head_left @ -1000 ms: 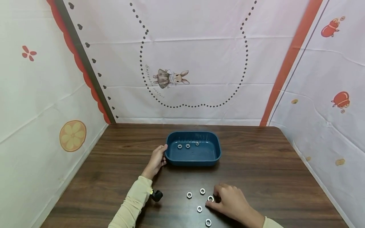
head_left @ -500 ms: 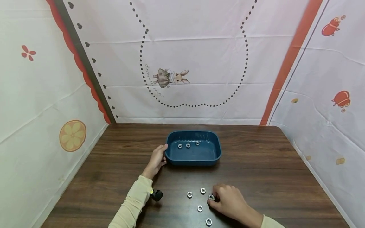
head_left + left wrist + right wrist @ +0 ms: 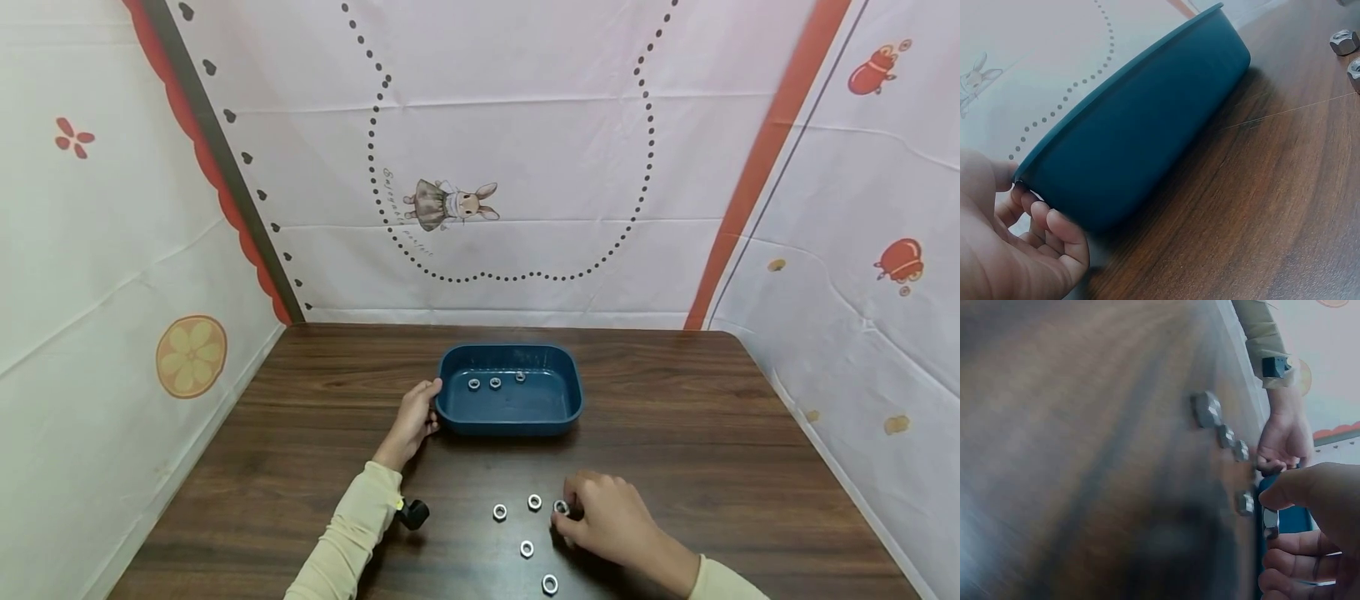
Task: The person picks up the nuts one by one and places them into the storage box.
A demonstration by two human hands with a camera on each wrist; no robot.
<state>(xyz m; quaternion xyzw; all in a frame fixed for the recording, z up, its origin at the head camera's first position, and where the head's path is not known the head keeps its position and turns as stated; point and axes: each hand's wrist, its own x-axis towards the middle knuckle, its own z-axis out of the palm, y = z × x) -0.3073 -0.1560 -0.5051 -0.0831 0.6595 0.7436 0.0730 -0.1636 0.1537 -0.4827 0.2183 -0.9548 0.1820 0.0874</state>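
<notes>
A blue rectangular tray (image 3: 510, 429) stands on the table with 3 hex nuts inside, one of them the nut (image 3: 495, 383) in the middle. My left hand (image 3: 411, 421) grips its left rim, thumb on top and fingers curled beneath in the left wrist view. Between thumb and index finger, my right hand (image 3: 611, 517) pinches a silver hex nut (image 3: 1270, 523). Several other nuts lie to the left and front of that hand, among them the nearby nut (image 3: 534, 502), the left nut (image 3: 500, 512) and the front nut (image 3: 550, 584).
The brown wooden table (image 3: 712, 450) is enclosed by white printed cloth (image 3: 525, 167) at the back and both sides. A small black device (image 3: 412, 514) is strapped at the left wrist, just above the table.
My right hand has moved slightly up and to the right, carrying the pinched nut away from its earlier spot. My left hand and the tray have stayed in place.
</notes>
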